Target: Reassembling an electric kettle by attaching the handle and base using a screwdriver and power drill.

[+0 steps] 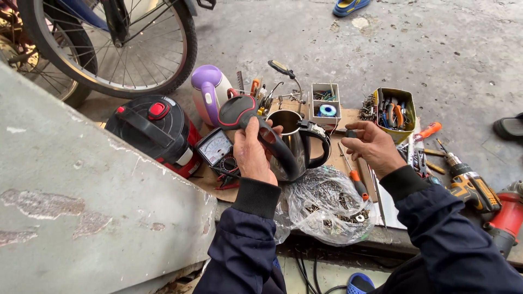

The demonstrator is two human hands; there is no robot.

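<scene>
Steel kettle [291, 144], black curved handle gripped by left fingers [256, 142]; right fingers [357, 136] pinch something small.

A kettle [291, 147] of glossy, mirror-smooth metal is seen, fitted with a smooth black plastic handle [272, 142]. A bag [327, 204] of thin, clear, crinkled plastic is laid beside it. The cooker [155, 130] is cased in glossy black and red plastic, the jug [210, 92] in smooth purple and white plastic. The floor [414, 49] is of rough, matt, stained concrete. The sleeves [447, 239] are made of dark matt cloth.
</scene>
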